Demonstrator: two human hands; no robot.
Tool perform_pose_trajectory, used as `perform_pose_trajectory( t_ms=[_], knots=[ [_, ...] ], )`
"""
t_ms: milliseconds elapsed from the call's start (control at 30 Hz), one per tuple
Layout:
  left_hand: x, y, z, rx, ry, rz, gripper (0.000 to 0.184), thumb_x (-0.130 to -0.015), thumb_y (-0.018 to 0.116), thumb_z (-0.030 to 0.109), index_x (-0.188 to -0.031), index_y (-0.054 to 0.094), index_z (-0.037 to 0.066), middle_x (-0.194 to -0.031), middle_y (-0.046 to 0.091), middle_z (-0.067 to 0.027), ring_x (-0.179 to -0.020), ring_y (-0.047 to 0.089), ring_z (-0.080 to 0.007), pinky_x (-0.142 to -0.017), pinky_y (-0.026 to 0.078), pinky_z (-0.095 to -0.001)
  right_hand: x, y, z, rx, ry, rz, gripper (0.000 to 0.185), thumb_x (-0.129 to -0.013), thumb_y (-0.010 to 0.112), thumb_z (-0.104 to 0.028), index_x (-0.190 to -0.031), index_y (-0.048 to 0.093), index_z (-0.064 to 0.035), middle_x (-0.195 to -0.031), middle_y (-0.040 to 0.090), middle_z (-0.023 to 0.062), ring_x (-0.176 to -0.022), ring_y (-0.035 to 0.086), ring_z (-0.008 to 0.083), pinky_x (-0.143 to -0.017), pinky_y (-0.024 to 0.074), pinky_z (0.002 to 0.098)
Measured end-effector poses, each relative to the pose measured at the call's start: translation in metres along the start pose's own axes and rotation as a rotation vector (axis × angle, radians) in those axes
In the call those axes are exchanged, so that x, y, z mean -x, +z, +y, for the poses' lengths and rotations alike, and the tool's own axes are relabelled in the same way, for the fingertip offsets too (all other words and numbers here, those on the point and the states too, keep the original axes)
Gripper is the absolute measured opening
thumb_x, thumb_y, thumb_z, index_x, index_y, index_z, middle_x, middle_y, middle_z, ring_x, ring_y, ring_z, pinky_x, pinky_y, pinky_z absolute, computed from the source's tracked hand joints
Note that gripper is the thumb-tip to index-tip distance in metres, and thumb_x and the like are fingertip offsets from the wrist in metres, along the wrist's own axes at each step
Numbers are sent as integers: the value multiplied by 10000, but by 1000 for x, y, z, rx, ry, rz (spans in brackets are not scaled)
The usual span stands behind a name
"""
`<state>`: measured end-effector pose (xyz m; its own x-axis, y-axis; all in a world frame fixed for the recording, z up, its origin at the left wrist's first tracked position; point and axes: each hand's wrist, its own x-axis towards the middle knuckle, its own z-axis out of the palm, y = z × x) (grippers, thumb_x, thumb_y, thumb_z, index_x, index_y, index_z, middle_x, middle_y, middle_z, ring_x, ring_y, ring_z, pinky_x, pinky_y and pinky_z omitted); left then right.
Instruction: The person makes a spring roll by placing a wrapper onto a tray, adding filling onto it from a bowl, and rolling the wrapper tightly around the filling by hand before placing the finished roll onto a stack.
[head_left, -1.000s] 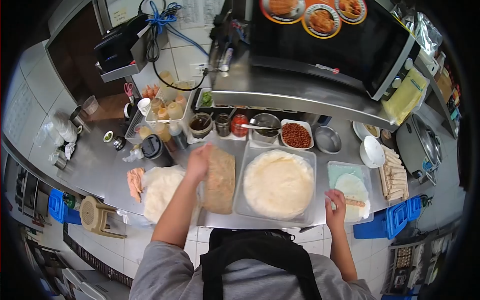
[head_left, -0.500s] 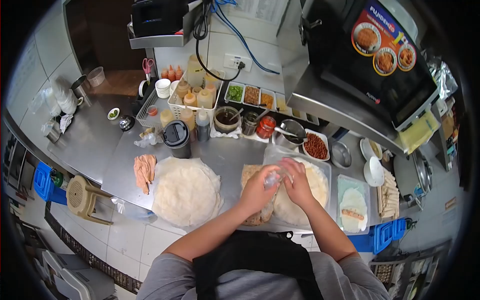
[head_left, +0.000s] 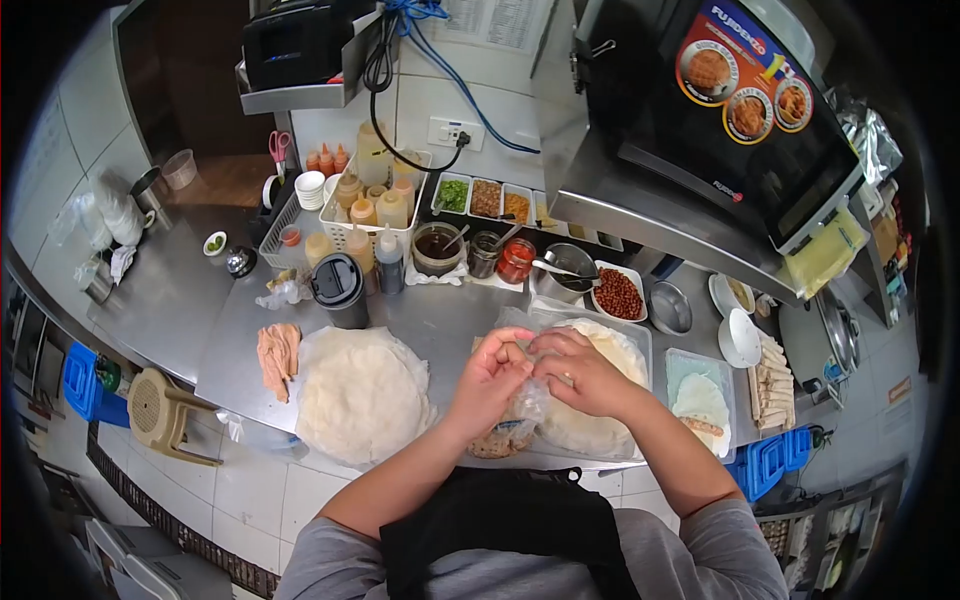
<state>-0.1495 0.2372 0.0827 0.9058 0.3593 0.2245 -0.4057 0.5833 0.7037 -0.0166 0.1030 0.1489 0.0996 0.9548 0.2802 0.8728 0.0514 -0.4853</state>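
My left hand (head_left: 490,385) and my right hand (head_left: 580,372) meet over the counter, both closed on the clear plastic bag (head_left: 528,402) with fingertips pinched together. Below them lies a pack of brownish filling (head_left: 500,441), partly hidden by the bag and my left hand. Just right is a round stack of pale wrappers (head_left: 610,350) in a clear tray, partly under my right hand. Another stack of wrappers (head_left: 362,395) rests to the left. A wrapper with a strip of filling (head_left: 702,408) lies on a tray at the right.
Rolled pieces (head_left: 771,385) lie at the far right beside a white bowl (head_left: 739,338). Behind my hands stand a red jar (head_left: 516,261), a steel pot (head_left: 566,270) and a dish of red beans (head_left: 619,293). A black-lidded cup (head_left: 340,290) and pink cloth (head_left: 278,360) are left.
My hands came together from opposite sides and now pinch the plastic bag, which hangs lower over the filling pack. The camera view has also shifted.
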Motion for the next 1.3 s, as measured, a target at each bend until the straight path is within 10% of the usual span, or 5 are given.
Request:
perform_pose_trajectory(
  t_ms=[500, 700, 867, 1133, 1300],
  knots=[
    [12, -9, 5, -434, 229, 225, 461, -719, 503, -197, -1054, 646, 86, -967, 413, 13, -806, 395, -64, -698, 371, -176, 68, -37, -7, 569, 169, 29, 85, -696, 679, -54, -754, 636, -100, -1067, 628, 29, -1066, 556, 266, -881, 399, 429],
    [11, 40, 22, -607, 338, 45, 442, -741, 489, -195, -1023, 660, 100, -1025, 424, -18, -781, 406, -72, -692, 367, -187, 23, -31, -45, 138, 195, 311, 143, -725, 642, -3, -832, 705, -77, -1087, 665, 93, -1003, 619, 313, -860, 495, 440],
    [12, 45, 13, -652, 347, -33, 431, -756, 508, -166, -1029, 679, 121, -1066, 426, -32, -776, 415, -75, -682, 384, -196, 9, 29, 25, 104, 778, -307, 249, -842, 559, -56, -1052, 690, -29, -1062, 672, 199, -1044, 637, 337, -848, 510, 416],
    [24, 2, -21, -750, 183, -52, 354, -856, 670, 5, -1189, 610, 111, -1210, 456, -70, -948, 507, -122, -809, 454, -250, 49, 87, 98, 479, 711, -360, 289, -840, 667, -191, -1115, 665, -103, -1046, 678, 109, -938, 653, 180, -804, 526, 330],
    [35, -36, -69, -751, 166, 59, 439, -895, 673, 60, -1301, 506, 70, -1284, 455, -109, -1109, 522, -204, -963, 458, -322, 61, 69, 95, -171, 569, -55, 443, -871, 670, -204, -1272, 583, -35, -1118, 680, 115, -987, 659, 183, -862, 519, 302]
  ],
)
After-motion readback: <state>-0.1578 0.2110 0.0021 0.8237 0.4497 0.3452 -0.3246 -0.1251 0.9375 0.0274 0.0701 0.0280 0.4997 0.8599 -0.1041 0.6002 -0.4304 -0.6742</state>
